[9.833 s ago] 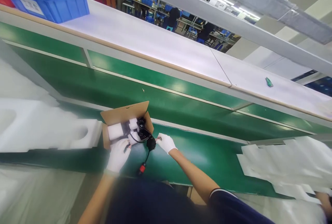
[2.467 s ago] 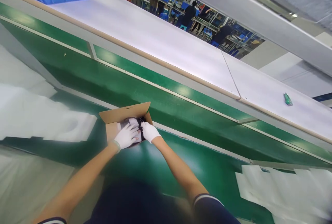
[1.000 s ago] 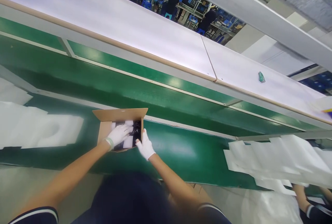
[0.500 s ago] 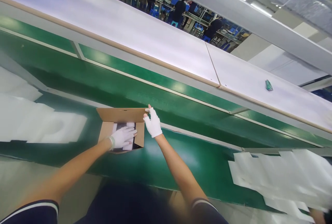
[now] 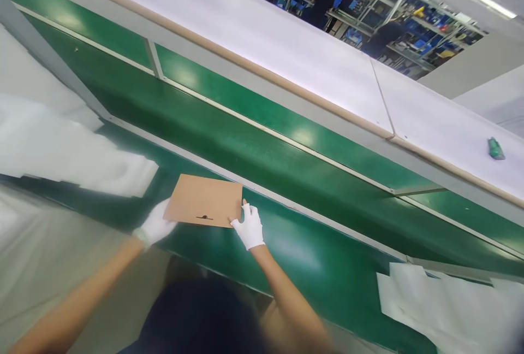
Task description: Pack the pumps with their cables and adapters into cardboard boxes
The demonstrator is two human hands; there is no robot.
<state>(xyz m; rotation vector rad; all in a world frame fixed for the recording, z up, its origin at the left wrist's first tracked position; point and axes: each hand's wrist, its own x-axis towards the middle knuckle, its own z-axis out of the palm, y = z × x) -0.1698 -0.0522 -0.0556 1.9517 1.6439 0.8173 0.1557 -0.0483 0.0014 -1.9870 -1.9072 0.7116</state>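
Observation:
A brown cardboard box (image 5: 207,198) sits on the green work surface with its lid down, and a small dark slot shows near the lid's front edge. My left hand (image 5: 158,224), in a white glove, holds the box's left side; its fingertips are hidden behind the cardboard. At the right side, my gloved right hand (image 5: 249,228) grips the box, thumb on the lid's front corner and fingers along the side edge. What lies inside the box is hidden.
White foam sheets (image 5: 77,146) are piled at the left, and more foam sheets (image 5: 446,305) lie at the right. A long white shelf (image 5: 262,31) runs above the green surface, with a small green object (image 5: 495,148) on it. People work at benches in the background.
The lid has swung down over the box, hiding the contents. My left hand has left the inside and now holds the left side. My right hand stays at the right side. The view has shifted.

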